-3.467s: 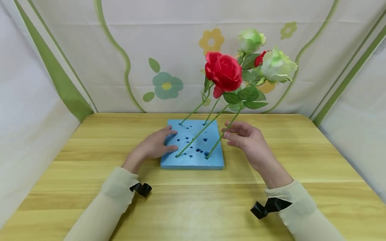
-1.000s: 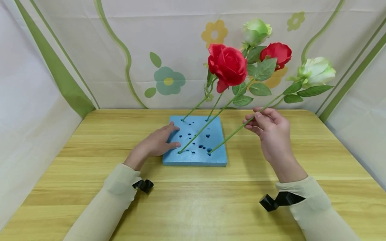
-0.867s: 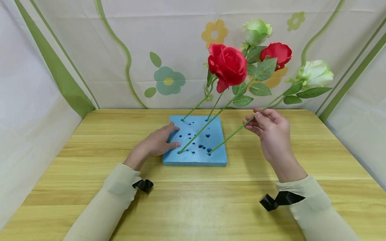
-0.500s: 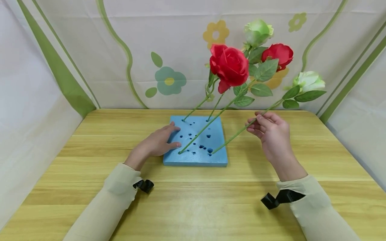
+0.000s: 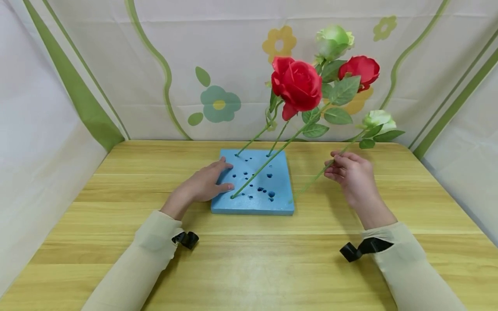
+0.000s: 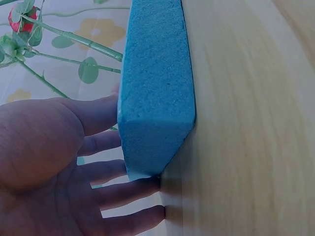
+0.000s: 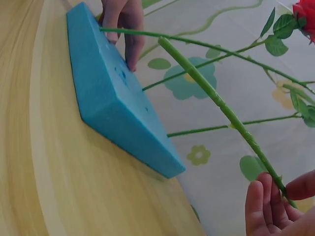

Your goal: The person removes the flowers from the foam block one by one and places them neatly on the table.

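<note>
- On the table point(image 5: 249, 268) in the head view sits a blue block point(image 5: 256, 205) pitted with holes. The left hand point(image 5: 204, 181) rests at its left edge, fingers loose and extended, presumably to steady it.
- Same view: the right hand point(image 5: 352, 175) pinches a white rose point(image 5: 379, 119) partway along its stem, beside the block's right edge; that light hold probably makes the long stem easy to tilt. Two red roses point(image 5: 297, 84) and a green rose point(image 5: 334, 42) lean from the block, likely because stems alone bear the heavy blooms. Leaves overlap, so it is hard to trace each stem to its bloom. The white rose's lower end blurs against the block's edge.
- Left wrist view: the left palm shows, thumb at the block's edge; the block hides some fingertips.
- Right wrist view: the white rose's cut end hangs apart from the block. Its bloom is out of frame, and the right hand is cut off at the corner.
</note>
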`<control>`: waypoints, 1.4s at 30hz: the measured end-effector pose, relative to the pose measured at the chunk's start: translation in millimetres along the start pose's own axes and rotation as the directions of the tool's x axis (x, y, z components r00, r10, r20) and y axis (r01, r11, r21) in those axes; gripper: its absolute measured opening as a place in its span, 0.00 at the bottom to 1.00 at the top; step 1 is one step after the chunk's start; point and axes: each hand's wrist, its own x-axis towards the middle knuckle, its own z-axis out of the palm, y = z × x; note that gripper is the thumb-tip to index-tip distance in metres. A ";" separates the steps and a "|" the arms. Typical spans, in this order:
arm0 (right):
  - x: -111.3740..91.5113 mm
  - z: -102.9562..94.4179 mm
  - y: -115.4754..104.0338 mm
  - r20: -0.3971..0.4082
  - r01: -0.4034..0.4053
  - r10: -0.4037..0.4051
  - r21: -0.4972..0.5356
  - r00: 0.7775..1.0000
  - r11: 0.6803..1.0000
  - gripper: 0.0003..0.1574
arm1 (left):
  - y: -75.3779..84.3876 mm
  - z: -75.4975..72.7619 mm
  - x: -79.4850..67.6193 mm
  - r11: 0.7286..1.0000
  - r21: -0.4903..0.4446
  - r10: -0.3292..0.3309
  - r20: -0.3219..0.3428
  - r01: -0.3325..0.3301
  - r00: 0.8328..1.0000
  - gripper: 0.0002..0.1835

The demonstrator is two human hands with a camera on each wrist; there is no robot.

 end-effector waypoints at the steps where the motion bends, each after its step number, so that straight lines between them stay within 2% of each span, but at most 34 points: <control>1: 1.0 -1.6 0.8 0.003 -0.012 0.012 -0.016 1.000 1.000 0.07 | 0.0 0.0 -0.1 1.000 0.000 0.000 0.000 0.000 1.000 0.37; 6: 6.9 -9.3 4.9 0.013 -0.076 0.077 -0.092 0.997 0.993 0.10 | 0.0 -0.2 -0.2 1.000 0.003 0.004 -0.003 -0.004 1.000 0.37; 10: 11.8 -14.1 9.4 0.016 -0.110 0.115 -0.190 0.993 0.976 0.10 | -0.5 -0.3 0.0 1.000 0.004 0.005 -0.001 -0.005 1.000 0.37; 12: 14.1 -16.3 12.0 0.015 -0.127 0.135 -0.249 0.991 0.960 0.13 | -0.8 -0.3 0.0 1.000 0.005 0.004 0.001 -0.004 1.000 0.37; 17: 19.7 -20.1 18.1 0.010 -0.146 0.163 -0.386 0.987 0.911 0.28 | -1.0 0.2 0.2 1.000 0.002 0.004 0.000 -0.004 1.000 0.37; 20: 22.0 -20.5 20.9 0.005 -0.146 0.166 -0.451 0.986 0.881 0.29 | -1.1 0.4 0.4 1.000 0.003 0.003 0.001 -0.003 1.000 0.37; 26: 24.1 -21.2 25.0 -0.012 -0.158 0.178 -0.522 0.984 0.838 0.30 | -1.5 0.5 0.5 1.000 0.001 -0.001 0.004 0.001 1.000 0.38; 31: 25.8 -22.4 29.4 -0.009 -0.177 0.204 -0.536 0.979 0.825 0.30 | -1.6 1.0 0.9 1.000 0.009 0.003 0.004 -0.003 1.000 0.38; 36: 26.0 -22.6 32.7 0.014 -0.162 0.206 -0.568 0.978 0.807 0.29 | -3.2 1.1 1.4 1.000 0.009 -0.003 0.007 0.003 1.000 0.38; 42: 24.8 -23.9 33.3 0.037 -0.124 0.192 -0.643 0.981 0.755 0.29 | -3.1 0.4 1.3 1.000 0.009 0.006 0.003 -0.006 1.000 0.38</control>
